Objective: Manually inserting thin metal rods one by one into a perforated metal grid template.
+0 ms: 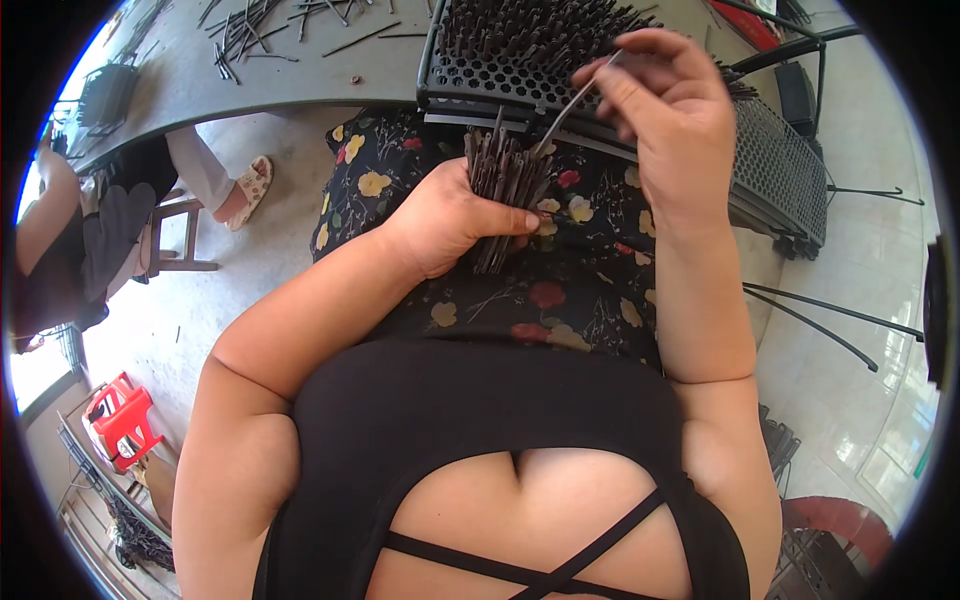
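Note:
My left hand (448, 215) is closed around a bundle of thin dark metal-looking rods (505, 190) above my lap, the thumb laid across its front. My right hand (675, 110), raised over the near edge of a black perforated rack (465, 82), pinches the upper end of one slender grey rod (572, 108) between thumb and forefinger. That rod slants down to the left, and its lower end meets the top of the bundle. Many similar rods (545, 35) stand upright in the rack's holes. Their exact kind cannot be made out.
Loose rods (250, 40) lie scattered on the grey table (330, 75). A second perforated rack (775, 170) sits to the right, with thin rods jutting out beyond it. At the left, another person (75, 220) sits by a wooden stool (185, 240); a red plastic stool (125, 420) stands lower left.

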Demonstrator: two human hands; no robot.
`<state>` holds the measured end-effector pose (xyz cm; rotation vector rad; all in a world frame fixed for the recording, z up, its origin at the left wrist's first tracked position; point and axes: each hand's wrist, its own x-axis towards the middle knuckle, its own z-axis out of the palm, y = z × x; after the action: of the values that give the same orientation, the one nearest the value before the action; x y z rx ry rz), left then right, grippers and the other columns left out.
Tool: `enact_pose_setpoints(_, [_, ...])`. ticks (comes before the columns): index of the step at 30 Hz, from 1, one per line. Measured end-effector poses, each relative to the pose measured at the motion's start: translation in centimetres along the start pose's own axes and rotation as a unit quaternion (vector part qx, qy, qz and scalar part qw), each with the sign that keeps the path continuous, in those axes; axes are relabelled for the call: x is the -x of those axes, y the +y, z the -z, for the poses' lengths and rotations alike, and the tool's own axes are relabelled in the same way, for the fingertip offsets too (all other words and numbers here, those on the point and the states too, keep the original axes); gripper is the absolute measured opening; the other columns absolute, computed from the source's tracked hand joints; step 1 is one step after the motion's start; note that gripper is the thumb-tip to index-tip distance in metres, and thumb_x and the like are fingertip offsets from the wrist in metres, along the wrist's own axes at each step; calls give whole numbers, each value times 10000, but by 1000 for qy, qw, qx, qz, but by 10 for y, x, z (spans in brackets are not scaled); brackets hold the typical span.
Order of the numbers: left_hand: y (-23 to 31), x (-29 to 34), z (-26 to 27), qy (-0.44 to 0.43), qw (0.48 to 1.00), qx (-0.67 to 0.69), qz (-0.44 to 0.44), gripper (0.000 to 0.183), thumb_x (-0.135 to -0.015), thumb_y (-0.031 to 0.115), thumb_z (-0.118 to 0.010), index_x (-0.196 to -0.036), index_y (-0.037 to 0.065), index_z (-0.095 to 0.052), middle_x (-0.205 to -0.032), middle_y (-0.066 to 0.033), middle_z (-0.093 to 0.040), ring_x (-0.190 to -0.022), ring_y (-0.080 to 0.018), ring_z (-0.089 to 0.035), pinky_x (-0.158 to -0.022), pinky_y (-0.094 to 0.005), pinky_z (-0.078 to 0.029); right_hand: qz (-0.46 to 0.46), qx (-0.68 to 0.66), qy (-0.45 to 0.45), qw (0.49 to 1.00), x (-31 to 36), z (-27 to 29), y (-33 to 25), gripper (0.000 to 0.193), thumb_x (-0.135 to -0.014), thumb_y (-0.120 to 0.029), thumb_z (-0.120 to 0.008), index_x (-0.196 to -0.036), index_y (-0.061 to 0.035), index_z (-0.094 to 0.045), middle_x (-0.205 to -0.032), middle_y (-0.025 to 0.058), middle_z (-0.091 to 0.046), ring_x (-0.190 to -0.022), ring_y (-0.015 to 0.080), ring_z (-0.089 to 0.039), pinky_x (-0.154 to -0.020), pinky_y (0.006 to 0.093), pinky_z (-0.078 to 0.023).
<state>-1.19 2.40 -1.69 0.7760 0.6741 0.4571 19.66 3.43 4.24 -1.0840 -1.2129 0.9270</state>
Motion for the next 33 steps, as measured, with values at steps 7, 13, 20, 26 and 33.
enact_pose_setpoints(7, [-1, -3, -1, 26, 1000, -1, 4, 231, -766, -21, -728, -971, 11, -627, -837, -61, -640, -707, -184, -622, -656, -313, -520, 277, 321, 69, 903, -6, -11, 12, 158, -818, 25, -729, -948, -42, -669, -966, 45, -722, -875, 156, -655, -767, 253, -499])
enact_pose_setpoints(13, [3, 1, 2, 33, 998, 37, -28, 258, -774, -44, -708, -1012, 7, -622, -851, -69, -649, -724, -189, -635, -655, -318, -532, 227, 356, 9, 907, 10, -15, 16, 193, -767, -50, -755, -955, -48, -712, -814, 60, -689, -643, 134, -616, -579, 263, -482])
enact_pose_setpoints(20, [15, 5, -2, 39, 995, 80, -51, 207, -795, -42, -704, -989, -6, -640, -866, -95, -683, -738, -195, -660, -693, -308, -545, -162, 43, -82, 982, 16, -15, -3, 114, -825, -35, -725, -927, 0, -688, -830, 48, -699, -716, 80, -638, -636, 210, -507])
enact_pose_setpoints(26, [15, 6, 4, 66, 992, 86, -65, 205, -796, -18, -707, -990, -8, -643, -865, -93, -672, -743, -191, -649, -676, -318, -540, -26, 10, 21, 999, -6, -8, -2, 128, -854, -16, -704, -974, -22, -662, -889, 73, -718, -733, 117, -653, -603, 210, -473])
enact_pose_setpoints(33, [9, 4, 7, 106, 991, 73, -43, 202, -788, -4, -713, -981, -17, -652, -870, -88, -671, -733, -184, -643, -685, -310, -542, 349, 264, 79, 896, -13, -14, 14, 210, -840, 71, -728, -1022, 19, -637, -911, 71, -716, -828, 95, -665, -739, 199, -521])
